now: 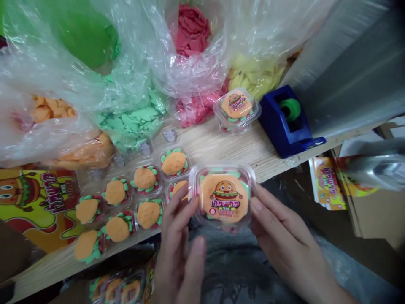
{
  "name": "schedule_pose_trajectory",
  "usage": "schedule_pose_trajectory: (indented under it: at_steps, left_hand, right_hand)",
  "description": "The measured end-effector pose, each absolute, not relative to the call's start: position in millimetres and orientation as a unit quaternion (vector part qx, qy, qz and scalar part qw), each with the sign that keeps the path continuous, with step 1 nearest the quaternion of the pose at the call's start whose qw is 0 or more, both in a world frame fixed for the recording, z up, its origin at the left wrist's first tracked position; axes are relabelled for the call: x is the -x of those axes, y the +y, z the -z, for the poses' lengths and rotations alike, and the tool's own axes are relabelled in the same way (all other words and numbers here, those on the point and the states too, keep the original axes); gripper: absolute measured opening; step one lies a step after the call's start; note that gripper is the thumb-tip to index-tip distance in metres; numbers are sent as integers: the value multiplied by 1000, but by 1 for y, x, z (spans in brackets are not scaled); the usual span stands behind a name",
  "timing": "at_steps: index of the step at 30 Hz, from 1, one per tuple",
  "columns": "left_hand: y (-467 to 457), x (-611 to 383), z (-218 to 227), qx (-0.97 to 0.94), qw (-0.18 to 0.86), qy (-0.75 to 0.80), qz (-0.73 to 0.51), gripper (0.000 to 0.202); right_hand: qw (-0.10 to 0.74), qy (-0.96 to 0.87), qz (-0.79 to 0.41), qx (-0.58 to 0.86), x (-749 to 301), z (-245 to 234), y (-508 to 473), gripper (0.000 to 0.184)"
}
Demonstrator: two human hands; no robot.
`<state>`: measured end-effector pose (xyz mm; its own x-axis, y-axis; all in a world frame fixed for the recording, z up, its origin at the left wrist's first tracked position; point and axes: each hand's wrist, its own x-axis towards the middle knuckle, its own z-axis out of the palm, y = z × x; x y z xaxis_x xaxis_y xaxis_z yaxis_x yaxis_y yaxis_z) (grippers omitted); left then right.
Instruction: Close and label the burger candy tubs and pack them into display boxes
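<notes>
Between my two hands is a clear plastic box (224,197) with a burger-shaped candy inside and a cartoon burger label on its lid. My left hand (182,245) has its fingertips against the box's left side, thumb apart below. On the right side, the fingers and thumb of my right hand (278,232) grip the edge. A second labelled burger box (237,109) stands on the wooden shelf (209,145). To the left sits a clear tray (133,211) of several unlabelled burger candies, orange tops over green and red layers.
A blue tape dispenser (286,122) stands at the shelf's right. Plastic bags of green (136,120), red (193,33), yellow (257,76) and orange pieces (85,150) line the back. Printed cardboard (38,207) lies left; finished boxes (118,289) sit below. More cartons (373,207) are at right.
</notes>
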<state>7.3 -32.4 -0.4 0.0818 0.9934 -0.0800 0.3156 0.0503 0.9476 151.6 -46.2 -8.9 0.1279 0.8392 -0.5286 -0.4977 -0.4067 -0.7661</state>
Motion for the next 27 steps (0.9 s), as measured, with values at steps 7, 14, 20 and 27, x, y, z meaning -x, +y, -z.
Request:
schedule_pose_trajectory:
  at_steps: [7, 14, 20, 27]
  left_hand:
    - [-18, -3, -1, -383, 593, 583, -402, 42]
    - [-25, -2, -1, -322, 677, 542, -380, 42]
    - [-34, -5, -7, -319, 677, 554, -364, 44]
    - [-33, -4, -5, -339, 682, 546, -349, 37]
  right_hand:
    - [518, -153, -638, 549, -151, 8, -45, 36]
    - [507, -161, -622, 575, -158, 9, -46, 32]
    - [509, -173, -610, 582, -157, 14, -55, 33]
    - [508, -179, -599, 593, -154, 25, -66, 32]
